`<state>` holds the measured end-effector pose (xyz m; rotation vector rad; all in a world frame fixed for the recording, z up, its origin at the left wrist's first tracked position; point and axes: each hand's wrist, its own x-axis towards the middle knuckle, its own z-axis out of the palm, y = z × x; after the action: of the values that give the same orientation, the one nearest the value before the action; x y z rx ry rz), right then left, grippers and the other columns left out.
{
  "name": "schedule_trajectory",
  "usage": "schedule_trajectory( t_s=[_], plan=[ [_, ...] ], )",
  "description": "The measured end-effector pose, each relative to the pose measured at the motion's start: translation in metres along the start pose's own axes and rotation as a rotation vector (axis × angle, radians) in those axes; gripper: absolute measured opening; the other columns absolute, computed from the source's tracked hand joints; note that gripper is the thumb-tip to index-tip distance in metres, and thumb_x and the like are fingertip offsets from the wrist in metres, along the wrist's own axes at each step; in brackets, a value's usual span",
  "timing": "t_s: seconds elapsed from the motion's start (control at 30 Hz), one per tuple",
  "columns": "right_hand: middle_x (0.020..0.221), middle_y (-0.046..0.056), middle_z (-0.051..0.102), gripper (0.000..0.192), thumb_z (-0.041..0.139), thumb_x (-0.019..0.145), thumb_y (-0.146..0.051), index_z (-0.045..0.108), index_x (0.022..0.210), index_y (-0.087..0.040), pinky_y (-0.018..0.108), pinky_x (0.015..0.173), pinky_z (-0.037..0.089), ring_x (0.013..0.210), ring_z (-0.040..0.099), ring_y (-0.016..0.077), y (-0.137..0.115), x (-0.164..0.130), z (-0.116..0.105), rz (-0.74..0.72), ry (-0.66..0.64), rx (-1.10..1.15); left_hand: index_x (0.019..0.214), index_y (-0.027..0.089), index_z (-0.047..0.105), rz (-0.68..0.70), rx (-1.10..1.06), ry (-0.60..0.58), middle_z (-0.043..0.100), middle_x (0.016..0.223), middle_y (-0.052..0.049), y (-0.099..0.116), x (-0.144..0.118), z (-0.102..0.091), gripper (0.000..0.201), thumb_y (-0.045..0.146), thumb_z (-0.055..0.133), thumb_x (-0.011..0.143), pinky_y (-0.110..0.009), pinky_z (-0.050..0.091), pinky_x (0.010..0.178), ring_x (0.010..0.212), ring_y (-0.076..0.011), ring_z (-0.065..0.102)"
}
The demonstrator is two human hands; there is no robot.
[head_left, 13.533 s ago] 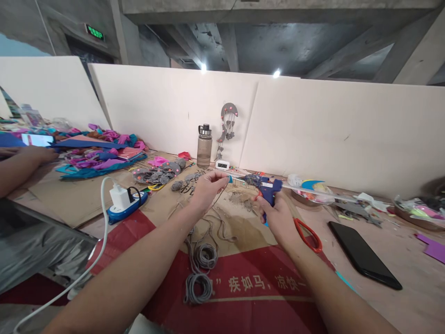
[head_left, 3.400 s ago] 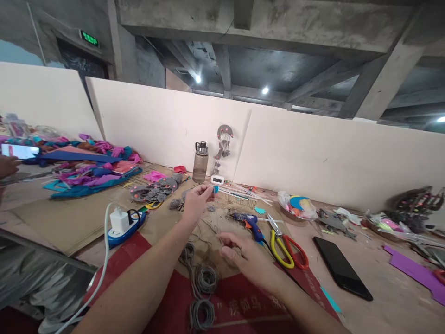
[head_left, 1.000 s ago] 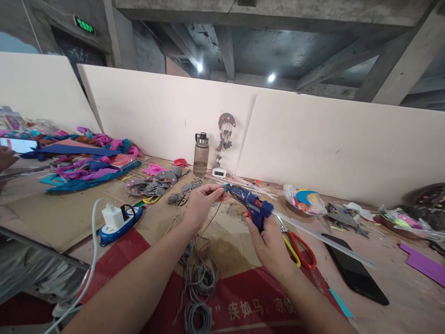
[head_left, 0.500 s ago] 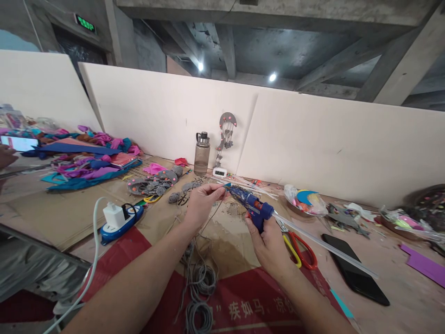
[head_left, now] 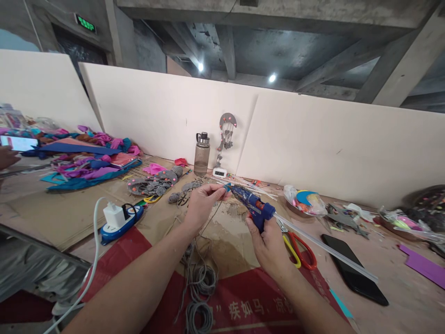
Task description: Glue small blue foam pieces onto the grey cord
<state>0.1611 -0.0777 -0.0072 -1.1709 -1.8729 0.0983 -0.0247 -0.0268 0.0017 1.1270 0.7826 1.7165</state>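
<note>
My right hand [head_left: 268, 243] grips a blue hot glue gun [head_left: 253, 205] with a long clear glue stick [head_left: 327, 249] trailing out of its back. The gun's nozzle points left at a small teal piece [head_left: 227, 186] pinched in the fingertips of my left hand [head_left: 201, 203], held above the table. A thin grey cord [head_left: 208, 221] hangs from my left hand down to coils of grey cord [head_left: 200, 282] on the cardboard.
Red and yellow scissors [head_left: 299, 248] and a black phone [head_left: 354, 275] lie to the right. A blue power strip with a white plug [head_left: 120, 216] sits at left. Grey felt pieces [head_left: 153, 184], a water bottle [head_left: 201, 153], a bowl of scraps [head_left: 303, 200] and another person's hand [head_left: 7, 157] are farther off.
In the last second, the glue gun's nozzle stays at the teal piece in my left hand. About 3 seconds ago the gun lay on the table; my right hand has picked it up.
</note>
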Motion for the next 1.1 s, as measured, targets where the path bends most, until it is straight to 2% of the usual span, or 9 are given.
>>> schedule_trajectory(
  t_s=[0.57, 0.77, 1.1],
  plan=[
    [0.112, 0.013, 0.063, 0.034, 0.046, 0.092, -0.041, 0.055, 0.116, -0.018, 0.044, 0.089, 0.046, 0.101, 0.059, 0.0268, 0.0036, -0.0008, 0.0016, -0.017, 0.057, -0.007, 0.08, 0.014, 0.074, -0.002, 0.008, -0.01, 0.073, 0.076, -0.005, -0.0017, -0.0007, -0.0007, 0.027, 0.038, 0.079, 0.067, -0.032, 0.053, 0.075, 0.071, -0.0164, 0.067],
    [0.099, 0.012, 0.068, 0.03, 0.046, 0.092, -0.041, 0.056, 0.109, -0.018, 0.042, 0.081, 0.05, 0.091, 0.063, 0.0262, -0.0007, -0.003, 0.0039, -0.017, 0.044, 0.03, 0.078, 0.015, 0.074, 0.015, 0.005, -0.012, 0.072, 0.072, -0.003, -0.001, -0.0001, 0.0001, 0.025, 0.037, 0.078, 0.068, -0.03, 0.053, 0.072, 0.066, -0.0138, 0.064],
    [0.104, 0.011, 0.065, 0.028, 0.047, 0.092, -0.039, 0.054, 0.111, -0.02, 0.043, 0.084, 0.049, 0.094, 0.061, 0.0254, 0.0005, -0.0024, 0.0044, 0.006, 0.047, 0.08, 0.079, 0.014, 0.073, 0.009, -0.002, -0.005, 0.072, 0.074, -0.004, 0.0001, 0.0, 0.0006, 0.026, 0.037, 0.079, 0.067, -0.031, 0.053, 0.073, 0.068, -0.0155, 0.066]
  ],
)
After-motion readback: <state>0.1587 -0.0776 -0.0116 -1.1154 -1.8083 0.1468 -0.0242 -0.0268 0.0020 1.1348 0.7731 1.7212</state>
